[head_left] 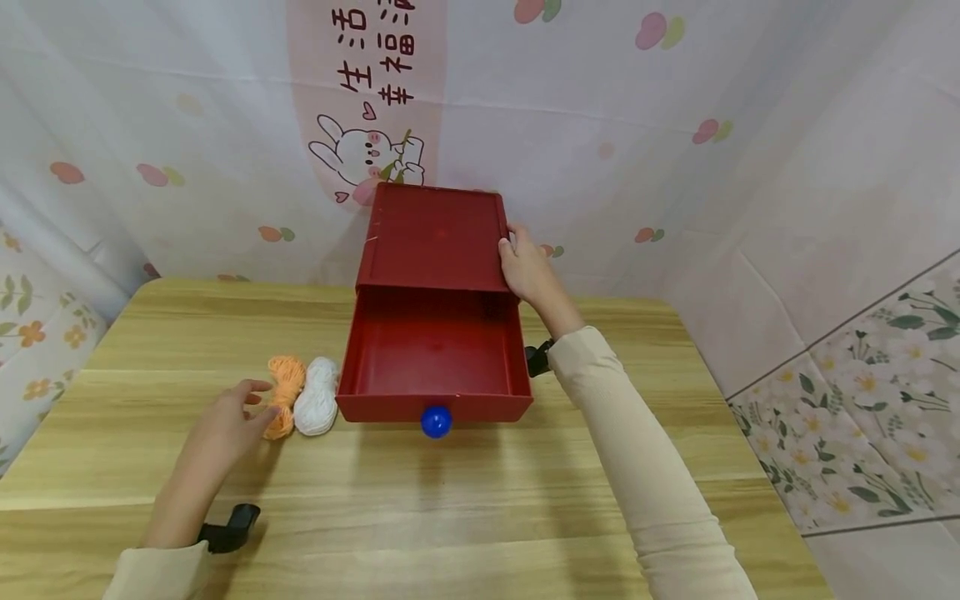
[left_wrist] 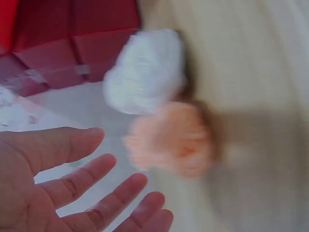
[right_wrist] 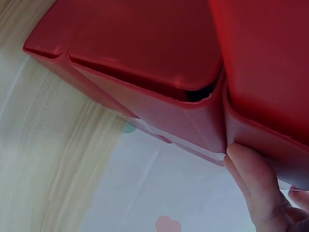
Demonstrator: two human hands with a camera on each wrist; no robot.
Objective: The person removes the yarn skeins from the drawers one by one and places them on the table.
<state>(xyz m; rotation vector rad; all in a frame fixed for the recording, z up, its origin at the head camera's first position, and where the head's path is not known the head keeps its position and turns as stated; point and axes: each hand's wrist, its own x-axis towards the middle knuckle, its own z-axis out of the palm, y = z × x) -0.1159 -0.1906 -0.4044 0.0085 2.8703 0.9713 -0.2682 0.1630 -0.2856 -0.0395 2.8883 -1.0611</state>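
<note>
A red box (head_left: 438,237) stands at the back of the table with its front drawer (head_left: 435,400) pulled out. The drawer's bare floor shows, and a round blue knob (head_left: 437,422) sits on its front. My right hand (head_left: 528,267) holds the box by its right side, with fingers at the upper edge. To the left of the drawer, an orange yarn skein (head_left: 287,392) and a white yarn skein (head_left: 317,398) lie side by side. Beside the orange one is my left hand (head_left: 228,425), fingers spread and loosely bent, with nothing gripped. Both skeins (left_wrist: 169,140) look blurred in the left wrist view.
Behind the box hangs a pale curtain (head_left: 600,167) printed with a rabbit and fruit shapes. The wooden table (head_left: 420,533) extends in front of the drawer and to both sides. Flowered cloth (head_left: 862,400) lines the right side.
</note>
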